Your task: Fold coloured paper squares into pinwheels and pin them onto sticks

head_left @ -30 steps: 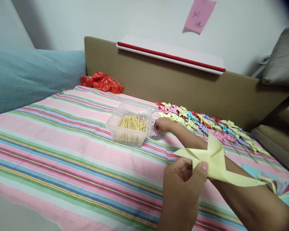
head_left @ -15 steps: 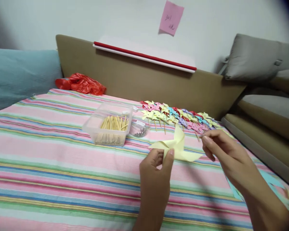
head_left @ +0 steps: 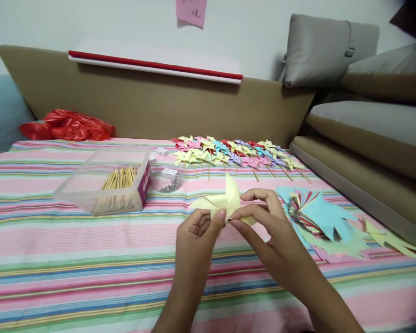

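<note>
A pale yellow paper pinwheel (head_left: 222,200) with folded blades is pinched at its lower middle by my left hand (head_left: 197,236), thumb on the near face. My right hand (head_left: 268,226) comes in from the right. Its thumb and index finger close on a small pin (head_left: 229,219), dark and tiny, which sits at the pinwheel close to my left thumb. Its exact shape is too small to make out. The right hand's other fingers lie behind the paper's right blade.
A clear plastic box (head_left: 78,187) of wooden sticks stands left, beside a round container (head_left: 169,182) of small metal pieces. Finished pinwheels (head_left: 235,155) on sticks lie at the back. Cut paper sheets (head_left: 326,217) are at right, by stacked cushions (head_left: 370,138). A red plastic bag (head_left: 69,126) lies back left.
My right hand has moved left to the pinwheel, bringing the small pin to its middle. The left hand keeps its pinch on the paper. The view has turned right.
</note>
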{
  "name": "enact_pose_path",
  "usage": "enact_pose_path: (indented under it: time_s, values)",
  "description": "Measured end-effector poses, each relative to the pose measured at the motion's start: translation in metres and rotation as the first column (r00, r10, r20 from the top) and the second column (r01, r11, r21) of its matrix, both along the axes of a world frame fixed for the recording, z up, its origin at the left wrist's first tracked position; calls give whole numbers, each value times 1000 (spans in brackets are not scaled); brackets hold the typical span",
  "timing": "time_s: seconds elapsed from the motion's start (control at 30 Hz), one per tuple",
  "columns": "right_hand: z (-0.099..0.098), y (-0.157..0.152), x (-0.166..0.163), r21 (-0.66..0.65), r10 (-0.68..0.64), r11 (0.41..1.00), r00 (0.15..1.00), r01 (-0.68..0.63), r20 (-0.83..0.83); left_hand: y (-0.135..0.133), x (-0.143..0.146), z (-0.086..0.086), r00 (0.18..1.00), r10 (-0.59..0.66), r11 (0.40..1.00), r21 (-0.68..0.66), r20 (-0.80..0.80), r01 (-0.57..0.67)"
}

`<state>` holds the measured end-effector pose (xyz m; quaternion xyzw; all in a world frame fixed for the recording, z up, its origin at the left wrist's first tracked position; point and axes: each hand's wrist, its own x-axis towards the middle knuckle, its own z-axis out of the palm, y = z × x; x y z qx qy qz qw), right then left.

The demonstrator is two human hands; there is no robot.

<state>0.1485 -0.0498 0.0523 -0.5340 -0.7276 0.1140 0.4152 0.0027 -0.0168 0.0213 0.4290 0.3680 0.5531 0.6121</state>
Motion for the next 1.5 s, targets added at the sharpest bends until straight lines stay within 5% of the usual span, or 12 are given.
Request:
enact_pose_path:
  time_s: [0.37,0.63,1.5]
  values:
    - [7,-2,8,27,10,1000,991,-14,132,1,3,-13,992,-102,995,-4,80,103]
    - [14,-6,10,0,-15,1000,963,16,270,0,1,-3,996,-81,995,62,-35,83]
    - [14,-6,14,-101,7,995,994,4,112,-1,1,2,985,-53,989,124,-165,75]
